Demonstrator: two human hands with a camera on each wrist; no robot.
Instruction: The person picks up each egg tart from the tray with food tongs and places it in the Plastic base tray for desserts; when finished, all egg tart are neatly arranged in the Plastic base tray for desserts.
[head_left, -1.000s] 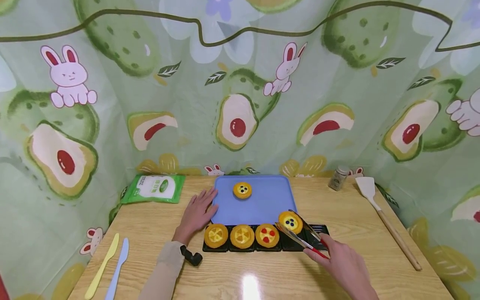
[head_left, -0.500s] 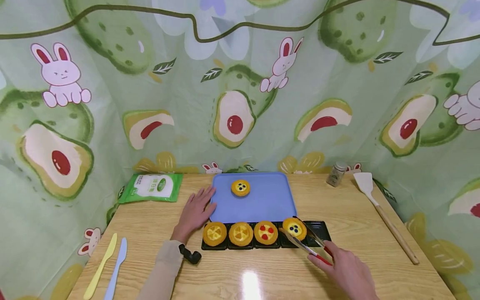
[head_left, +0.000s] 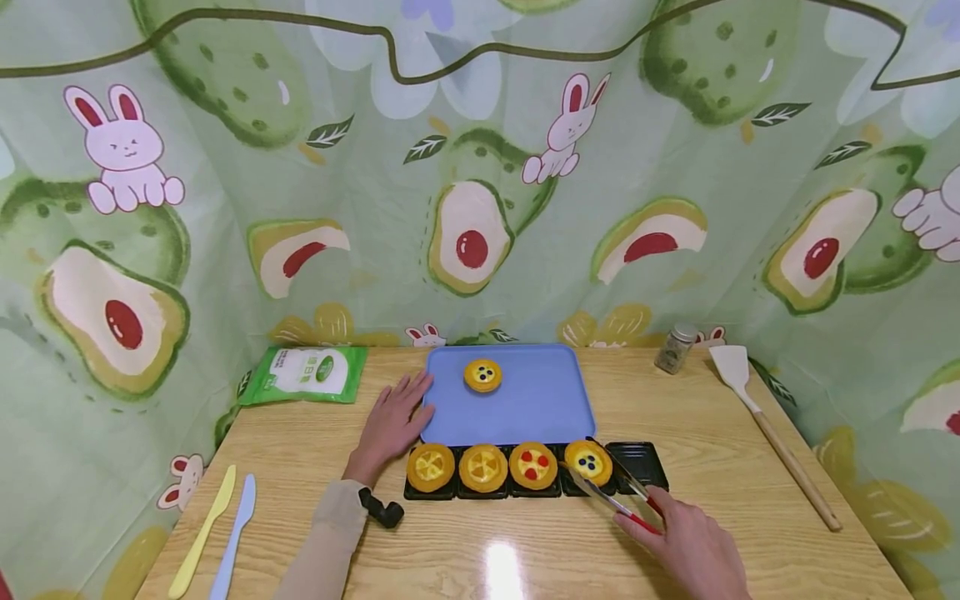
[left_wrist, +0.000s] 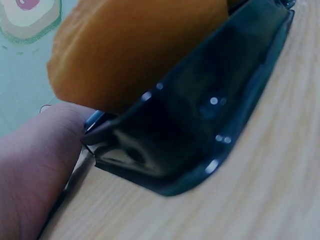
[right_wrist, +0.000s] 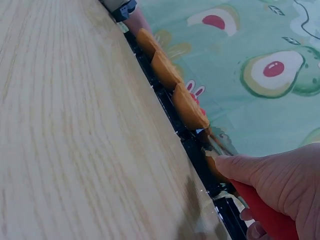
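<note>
My right hand (head_left: 693,533) grips red-handled tongs (head_left: 628,513), whose metal arms stand at both sides of a blueberry-topped egg tart (head_left: 588,463). This tart sits in the second cell from the right of a row of black plastic cells (head_left: 637,463); the rightmost one holds nothing. Left of it are a tart with red fruit (head_left: 533,466) and two with yellow wedges, a middle one (head_left: 483,468) and a leftmost one (head_left: 431,467). With fingers extended, my left hand (head_left: 392,421) rests at the left edge of a blue tray (head_left: 525,408). Another blueberry tart (head_left: 482,376) lies on that tray.
At the back left lies a green-and-white packet (head_left: 311,374). A small glass jar (head_left: 675,348) and a white spatula with a wooden handle (head_left: 780,446) are on the right. Yellow (head_left: 206,529) and blue (head_left: 236,533) plastic knives lie front left. A patterned curtain (head_left: 375,183) surrounds the table.
The tongs have lowered the blueberry tart from above the blue tray's front edge into its black cell, and the rightmost cell has shifted slightly right. My left hand stays at the tray's edge.
</note>
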